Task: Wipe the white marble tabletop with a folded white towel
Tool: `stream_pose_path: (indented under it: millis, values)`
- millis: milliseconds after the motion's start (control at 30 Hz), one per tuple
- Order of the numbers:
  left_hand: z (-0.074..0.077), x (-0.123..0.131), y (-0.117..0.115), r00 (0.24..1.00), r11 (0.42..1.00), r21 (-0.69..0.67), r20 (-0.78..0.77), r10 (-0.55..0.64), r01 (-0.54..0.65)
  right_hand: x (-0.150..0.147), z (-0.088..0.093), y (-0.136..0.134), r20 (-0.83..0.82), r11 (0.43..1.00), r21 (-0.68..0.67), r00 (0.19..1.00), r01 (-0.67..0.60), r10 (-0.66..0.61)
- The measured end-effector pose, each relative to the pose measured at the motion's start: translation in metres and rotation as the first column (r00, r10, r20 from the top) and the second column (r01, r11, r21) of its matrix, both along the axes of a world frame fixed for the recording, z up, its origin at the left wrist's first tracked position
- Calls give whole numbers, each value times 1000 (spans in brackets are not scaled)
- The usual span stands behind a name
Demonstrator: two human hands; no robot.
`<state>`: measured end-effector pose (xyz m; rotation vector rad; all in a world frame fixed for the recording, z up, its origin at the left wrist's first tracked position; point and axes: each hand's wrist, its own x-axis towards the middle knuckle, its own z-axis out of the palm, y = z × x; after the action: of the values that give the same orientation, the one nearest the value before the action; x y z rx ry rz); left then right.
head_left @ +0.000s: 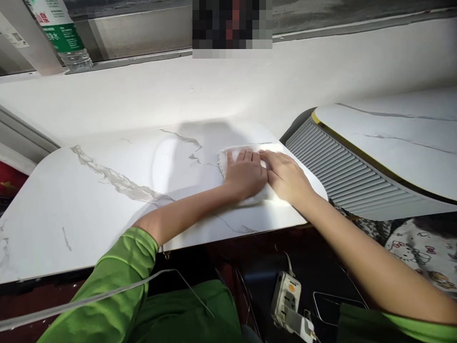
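Where both hands [247,174] [288,177] cover it, white cloth [263,194] is hidden | laid flat on top, seemingly unclenched

Hands: 2 are showing, 1 left hand [247,174] and 1 right hand [287,175]. White cloth [264,194]: 1 is lying in view. Marble-patterned surfaces: 2 are showing, 1 near tabletop [57,195] and 1 neighbouring top [403,143]. Ribbed panel [352,174]: 1 is showing. Green sleeves: 2 are showing, 1 left sleeve [114,276] and 1 right sleeve [423,326]. Plastic bottle [66,38]: 1 is standing. Sticker [16,40]: 1 is showing. Power strip [290,291]: 1 is lying in view, 1 grey plug [302,325] and 1 cord [288,262] accompanying it. Pale cable [89,299]: 1 is running through the foreground. Cartoon-print fabric [409,252]: 1 area is showing, its number of pieces not being clear.
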<state>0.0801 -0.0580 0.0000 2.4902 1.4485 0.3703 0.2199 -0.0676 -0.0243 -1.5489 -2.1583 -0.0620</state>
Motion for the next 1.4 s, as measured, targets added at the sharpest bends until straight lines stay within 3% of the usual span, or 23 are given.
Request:
stream_pose_path:
  millis: [367, 467, 600, 767, 900, 1033, 1267, 1400]
  values:
    - [-1, -10, 132, 995, 995, 15, -1, 96, -96, -17, 2, 144, -51, 997, -73, 999, -5, 1]
    - [-2, -13, 150, 994, 994, 27, -5, 110, -110, -22, 1, 161, -69, 998, -67, 997, 11, -16]
    - [-4, -16, 152, 994, 993, 40, 3, 110, -110, -26, 2, 161, -31, 997, -67, 999, 24, -26]
    - [-5, -28, 130, 994, 994, 48, -29, 104, -102, -36, 4, 138, 96, 995, -90, 995, 48, -39]
    - [-4, -46, 97, 995, 995, 43, -50, 90, -88, -52, 1, 106, 142, 999, -38, 990, 28, -23]
    - [-1, -69, 47, 997, 998, 17, -49, 65, -64, -75, 0, 53, 154, 1000, -7, 988, 27, -26]
    - [3, -124, -57, 999, 998, 36, -30, -42, 43, -123, 2, -67, 146, 997, 80, 989, -3, -9]
    - [3, -143, -81, 998, 997, 52, -28, -56, 58, -139, 2, -91, 151, 993, 108, 988, -47, 30]
